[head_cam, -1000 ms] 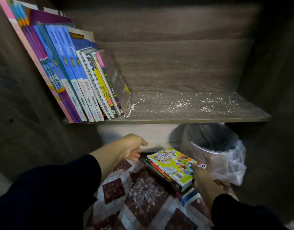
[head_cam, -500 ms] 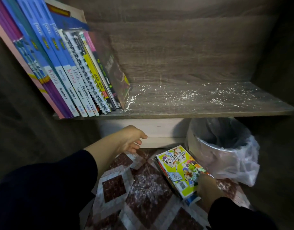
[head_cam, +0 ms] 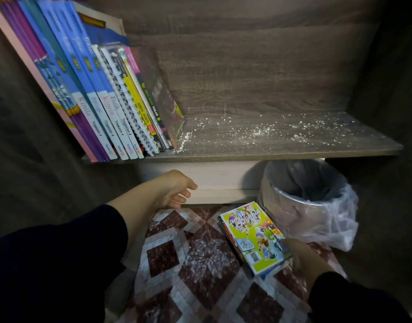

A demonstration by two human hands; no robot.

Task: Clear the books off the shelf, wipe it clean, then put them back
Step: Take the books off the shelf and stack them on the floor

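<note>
A row of books point(head_cam: 102, 99) leans left on the left part of the wooden shelf point(head_cam: 281, 150), whose bare right part is strewn with white crumbs point(head_cam: 258, 131). On the patterned floor point(head_cam: 200, 264) below lies a small stack of books topped by a green comic point(head_cam: 252, 236). My right hand point(head_cam: 302, 257) grips the near right end of that stack. My left hand point(head_cam: 174, 190) hovers below the shelf's front edge with relaxed fingers, holding nothing.
A bin lined with a clear plastic bag point(head_cam: 309, 201) stands on the floor just right of the stack, under the shelf. Dark cabinet walls close in on both sides. A white ledge point(head_cam: 219, 180) runs beneath the shelf.
The stack has gone down onto the floor and turned lengthwise beside the bin, my right hand still on it. The view has moved closer to the shelf. My left hand has barely moved.
</note>
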